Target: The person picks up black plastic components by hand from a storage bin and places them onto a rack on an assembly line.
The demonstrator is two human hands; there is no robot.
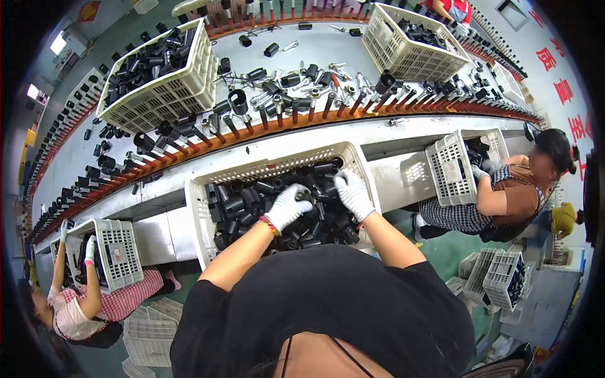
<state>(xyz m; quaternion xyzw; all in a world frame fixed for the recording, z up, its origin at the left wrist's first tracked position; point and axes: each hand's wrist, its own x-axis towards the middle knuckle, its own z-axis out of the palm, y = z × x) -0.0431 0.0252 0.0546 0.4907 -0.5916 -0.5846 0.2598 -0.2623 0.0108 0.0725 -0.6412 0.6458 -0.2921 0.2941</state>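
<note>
A cream plastic crate (196, 222) stands in front of me, heaped with short black tube-shaped parts (249, 198). Over the middle of the heap, my left hand (287, 208), in a white knit glove, is closed with its fingers and thumb around a dark tube-shaped part. My right hand (354, 194), gloved the same way, is at the heap's right side by the crate's wall. Its fingers curl downward, and whatever they hold is hidden.
Beyond the crate, a curved rack (302, 120) holds upright red-handled tools. Behind it lie loose metal and black pieces (290, 82) between two filled crates (157, 94) (413, 47). Co-workers sit at crates on the left (82, 296) and right (504, 189). Stacked crates (498, 274) stand on the floor.
</note>
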